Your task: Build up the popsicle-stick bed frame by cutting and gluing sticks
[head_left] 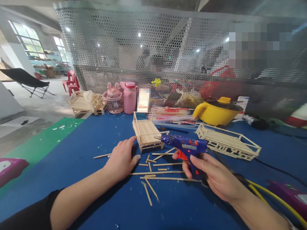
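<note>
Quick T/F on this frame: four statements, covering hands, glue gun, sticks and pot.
1. The right hand has its grip around a blue glue gun. True.
2. The left hand holds a stick. False: it lies open on the blue table, beside the small stick frame.
3. The pot at the back is red. False: it is yellow with a dark lid.
4. Several loose sticks lie on the table between the hands. True.

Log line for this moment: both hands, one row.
left hand: open, flat on blue table beside stick bed frame | right hand: gripping blue glue gun, nozzle toward frame | loose sticks between hands
</note>
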{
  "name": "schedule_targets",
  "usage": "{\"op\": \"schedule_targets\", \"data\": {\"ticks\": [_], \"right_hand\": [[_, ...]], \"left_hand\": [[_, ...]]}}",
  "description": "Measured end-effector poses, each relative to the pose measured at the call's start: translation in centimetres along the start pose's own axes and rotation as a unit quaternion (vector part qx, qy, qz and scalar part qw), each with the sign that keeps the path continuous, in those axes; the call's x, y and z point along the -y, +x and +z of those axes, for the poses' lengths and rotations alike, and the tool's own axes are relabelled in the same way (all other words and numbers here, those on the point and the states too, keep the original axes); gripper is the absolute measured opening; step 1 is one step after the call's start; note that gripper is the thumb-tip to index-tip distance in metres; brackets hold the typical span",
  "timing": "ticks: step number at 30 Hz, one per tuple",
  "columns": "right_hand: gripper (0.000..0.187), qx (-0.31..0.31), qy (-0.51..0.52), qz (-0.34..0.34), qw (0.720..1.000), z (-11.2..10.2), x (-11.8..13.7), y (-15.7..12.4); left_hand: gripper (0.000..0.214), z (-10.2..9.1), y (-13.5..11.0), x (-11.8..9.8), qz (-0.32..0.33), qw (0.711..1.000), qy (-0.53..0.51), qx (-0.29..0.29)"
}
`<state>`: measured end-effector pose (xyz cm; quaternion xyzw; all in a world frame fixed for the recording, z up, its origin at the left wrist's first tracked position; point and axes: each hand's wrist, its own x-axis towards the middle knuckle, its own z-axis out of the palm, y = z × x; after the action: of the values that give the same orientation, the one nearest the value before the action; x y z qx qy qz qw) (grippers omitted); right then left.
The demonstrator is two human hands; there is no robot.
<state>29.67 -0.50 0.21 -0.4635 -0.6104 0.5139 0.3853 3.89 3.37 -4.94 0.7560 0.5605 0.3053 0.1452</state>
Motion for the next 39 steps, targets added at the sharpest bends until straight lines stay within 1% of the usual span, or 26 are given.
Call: {"op": "schedule_targets", "data": {"ticks": [1, 3, 7, 10, 13, 15, 17, 21, 25, 27, 32, 39], "right_hand": [[0.036, 0.009, -0.005, -0.002, 1.0, 0.1, 0.0, -0.1], [0.036, 0.015, -0.028, -0.007, 0.999, 0.5, 0.1, -0.2], [0.036, -0.007, -0.09, -0.02, 0.996, 1.5, 0.1, -0.1], [0.036, -0.007, -0.118, -0.032, 0.992, 2.3, 0.0, 0.4], [0.033, -0.007, -0.115, -0.031, 0.993, 2.9, -0.3, 1.0], [0.032, -0.011, -0.114, -0.032, 0.993, 3.1, -0.5, 1.3], [0.031, -0.016, -0.117, -0.037, 0.992, 3.2, -0.5, 1.4], [0.032, -0.021, -0.131, -0.047, 0.99, 3.2, -0.5, 1.1], [0.036, -0.028, -0.134, -0.051, 0.989, 3.1, -0.4, 0.9], [0.035, -0.028, -0.131, -0.049, 0.99, 3.1, -0.4, 0.9], [0.031, -0.021, -0.126, -0.042, 0.991, 3.0, -0.8, 0.9], [0.033, -0.026, -0.112, -0.034, 0.993, 2.7, -1.3, 1.0]], "left_hand": [[0.051, -0.2, -0.1, -0.1, -0.01, 1.0, 0.018, 0.016], [0.049, -0.5, -0.2, -0.3, -0.034, 0.999, 0.007, 0.033], [0.052, -0.2, 0.1, -0.3, -0.035, 0.997, -0.07, 0.001], [0.048, 0.3, 0.5, -0.2, -0.047, 0.992, -0.114, 0.006], [0.032, 0.4, 0.6, -0.3, -0.055, 0.994, -0.098, 0.004], [0.02, 0.4, 0.7, -0.4, -0.045, 0.997, -0.063, 0.006], [0.015, 0.4, 0.7, -0.5, -0.029, 0.999, -0.037, 0.009], [0.019, 0.5, 0.7, -0.3, -0.022, 0.999, -0.037, 0.003], [0.022, 0.6, 0.7, -0.3, -0.056, 0.996, -0.071, -0.006], [0.019, 0.5, 0.7, -0.4, -0.063, 0.995, -0.073, -0.005], [0.017, 0.5, 0.7, -0.4, -0.062, 0.996, -0.065, -0.004], [0.017, 0.8, 0.7, -0.1, -0.06, 0.997, -0.051, -0.004]]}}
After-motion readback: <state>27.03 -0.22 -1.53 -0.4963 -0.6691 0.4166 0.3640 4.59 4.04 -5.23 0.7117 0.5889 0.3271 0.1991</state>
